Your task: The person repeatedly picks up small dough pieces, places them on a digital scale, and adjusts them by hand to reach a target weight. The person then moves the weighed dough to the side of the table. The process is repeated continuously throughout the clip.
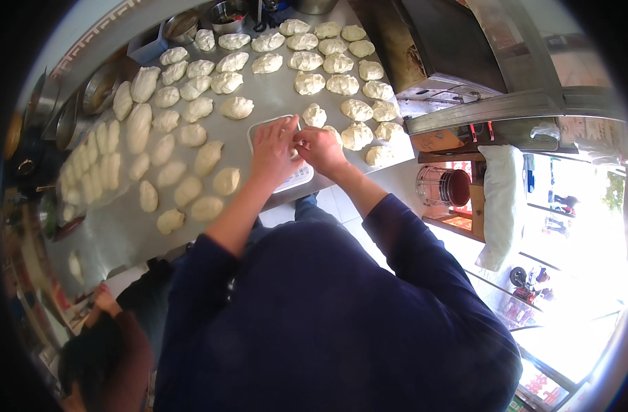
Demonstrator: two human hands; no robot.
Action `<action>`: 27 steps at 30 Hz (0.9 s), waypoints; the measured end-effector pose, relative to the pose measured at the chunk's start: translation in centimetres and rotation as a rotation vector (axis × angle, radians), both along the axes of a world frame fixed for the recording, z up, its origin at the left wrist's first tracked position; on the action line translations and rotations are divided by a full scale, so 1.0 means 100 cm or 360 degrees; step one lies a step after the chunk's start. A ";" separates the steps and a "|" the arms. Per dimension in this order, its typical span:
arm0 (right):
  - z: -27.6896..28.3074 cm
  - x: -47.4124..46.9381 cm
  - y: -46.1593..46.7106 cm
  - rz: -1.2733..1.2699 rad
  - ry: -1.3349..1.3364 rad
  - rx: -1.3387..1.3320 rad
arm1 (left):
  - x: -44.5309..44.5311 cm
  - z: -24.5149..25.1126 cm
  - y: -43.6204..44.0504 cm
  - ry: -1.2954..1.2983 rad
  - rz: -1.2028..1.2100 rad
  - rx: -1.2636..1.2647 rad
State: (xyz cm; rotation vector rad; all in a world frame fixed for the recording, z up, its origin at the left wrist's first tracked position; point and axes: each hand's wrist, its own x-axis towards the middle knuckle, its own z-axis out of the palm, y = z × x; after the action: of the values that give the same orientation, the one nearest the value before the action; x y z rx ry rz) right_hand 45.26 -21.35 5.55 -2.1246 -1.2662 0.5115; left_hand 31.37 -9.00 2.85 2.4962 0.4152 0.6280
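My left hand (276,149) is spread, back upward, over a white digital kitchen scale (303,176) near the table's front edge. My right hand (321,149) meets it from the right, its fingers curled in against the left fingers. A pale bit, seemingly dough, shows between the hands; whatever lies under the palms is hidden. Just beyond the right hand sits a small dough piece (314,115), and another is partly covered by that hand. Lumpy dough pieces (356,136) stand in rows to the right, with more dough pieces (193,135) spread to the left.
The metal worktable (272,95) carries several dough pieces. Smooth dough rolls (100,154) lie under clear plastic at left. Metal bowls (229,18) and a blue bin (148,47) line the back. A co-worker's hands (105,301) are at lower left. A dark oven-like appliance (447,46) stands right.
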 end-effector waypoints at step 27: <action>-0.013 0.045 0.007 -0.0431 0.0155 0.0113 | -0.119 0.017 0.018 -0.0381 0.0544 -0.0522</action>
State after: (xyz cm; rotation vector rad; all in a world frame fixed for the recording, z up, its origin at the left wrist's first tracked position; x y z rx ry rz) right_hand 49.77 -20.69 4.21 -2.1404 -0.9116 0.4398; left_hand 19.43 -7.22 4.52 2.0267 0.7922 0.9003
